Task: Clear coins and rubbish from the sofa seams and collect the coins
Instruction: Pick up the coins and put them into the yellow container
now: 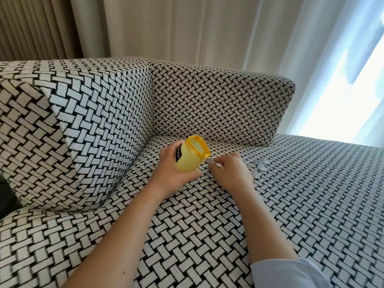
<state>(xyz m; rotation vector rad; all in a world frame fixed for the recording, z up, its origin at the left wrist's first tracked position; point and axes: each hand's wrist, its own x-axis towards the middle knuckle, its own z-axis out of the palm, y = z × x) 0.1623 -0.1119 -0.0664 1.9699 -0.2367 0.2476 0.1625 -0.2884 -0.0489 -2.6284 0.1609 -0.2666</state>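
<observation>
My left hand (172, 173) grips a small yellow zip pouch (192, 153) with a black label, its mouth unzipped and facing up and to the right. Just right of it, my right hand (230, 173) pinches a silver coin (209, 161) at the pouch's zip end. Several more silver coins (260, 164) lie loose on the black-and-white woven sofa seat (311, 204) to the right of my right hand. The seam (228, 142) between seat and back cushion runs just behind the pouch.
A large woven back cushion (93, 132) stands at the left and a lower one (218, 104) behind the hands. Beige curtains (166, 28) hang behind the sofa, with a bright window (342, 90) at right. Something dark (6, 194) shows at the left edge.
</observation>
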